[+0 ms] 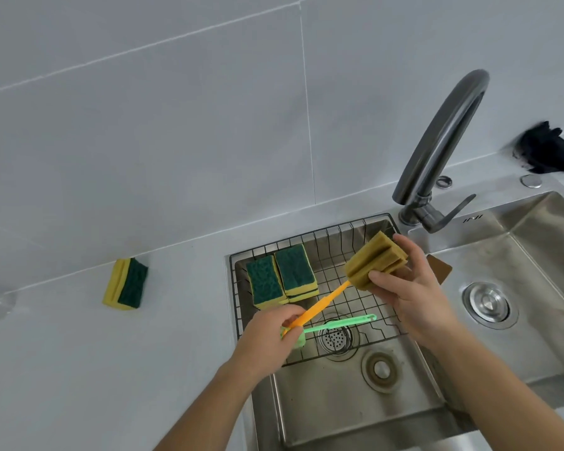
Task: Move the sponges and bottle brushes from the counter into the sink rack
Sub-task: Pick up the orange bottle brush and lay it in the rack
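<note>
I hold an orange bottle brush [323,302] over the wire sink rack [310,237]. My left hand [274,333] grips the end of its handle. My right hand [407,288] grips its tan sponge head [375,260]. A green bottle brush [342,323] lies across the rack below the orange handle, its head partly hidden under my left hand. Two yellow-and-green sponges [282,278] lie side by side at the rack's far left. One more yellow-and-green sponge [126,279] rests on its side on the counter to the left.
The rack sits in the left steel sink basin [339,402]. A tall dark faucet [443,141] rises behind the rack's right corner. The right basin has a round drain [487,304]. A black cloth [547,153] lies at the far right.
</note>
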### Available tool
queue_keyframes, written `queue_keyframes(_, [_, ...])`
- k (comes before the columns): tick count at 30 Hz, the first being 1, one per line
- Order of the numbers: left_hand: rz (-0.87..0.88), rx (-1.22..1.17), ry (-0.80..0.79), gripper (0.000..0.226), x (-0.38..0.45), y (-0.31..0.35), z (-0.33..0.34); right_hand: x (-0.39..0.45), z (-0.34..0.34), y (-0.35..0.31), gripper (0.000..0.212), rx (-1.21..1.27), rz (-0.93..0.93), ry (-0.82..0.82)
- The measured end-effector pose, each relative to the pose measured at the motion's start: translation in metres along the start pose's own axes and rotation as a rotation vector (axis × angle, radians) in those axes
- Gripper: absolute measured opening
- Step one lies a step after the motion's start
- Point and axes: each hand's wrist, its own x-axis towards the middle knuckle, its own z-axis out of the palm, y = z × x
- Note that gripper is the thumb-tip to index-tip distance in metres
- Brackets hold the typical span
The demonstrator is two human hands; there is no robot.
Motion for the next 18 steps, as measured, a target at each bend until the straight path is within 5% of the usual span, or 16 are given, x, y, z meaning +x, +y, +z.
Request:
queue_keyframes(4, [0.029,0.133,-0.020,0.027,0.014,-0.009,-0.008,0.016,-0.027,-0.006,0.066,-0.326,0.033,-0.129])
queue_keyframes(11, [0.118,0.415,-0.073,0.032,0.037,-0.023,-0.004,0.054,-0.049,-0.001,0.050,-1.323,0.060,-0.340])
queue_keyframes(18, [0.106,0.560,-0.118,0.026,0.051,-0.031,0.012,0.070,-0.042,0.026,0.032,-1.566,0.006,-0.338])
